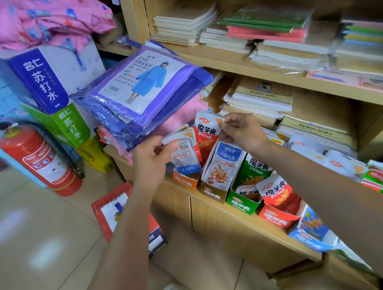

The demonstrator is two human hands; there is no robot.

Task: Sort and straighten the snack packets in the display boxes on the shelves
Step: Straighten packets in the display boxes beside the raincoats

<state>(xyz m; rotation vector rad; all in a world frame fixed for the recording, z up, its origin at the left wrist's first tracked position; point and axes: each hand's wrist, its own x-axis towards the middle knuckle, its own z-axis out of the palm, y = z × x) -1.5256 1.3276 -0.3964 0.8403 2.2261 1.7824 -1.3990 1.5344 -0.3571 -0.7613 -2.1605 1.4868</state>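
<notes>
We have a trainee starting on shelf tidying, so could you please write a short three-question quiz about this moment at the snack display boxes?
1. Multiple choice: what does the right hand pinch? A) the red packet B) a green notebook C) a raincoat pack
2. True or false: the left hand holds nothing.
3. Fill in: the display box between the gold box and the red box is ____.

Key
1. A
2. False: it grips several packets above the orange box.
3. Green: the green box.
</notes>
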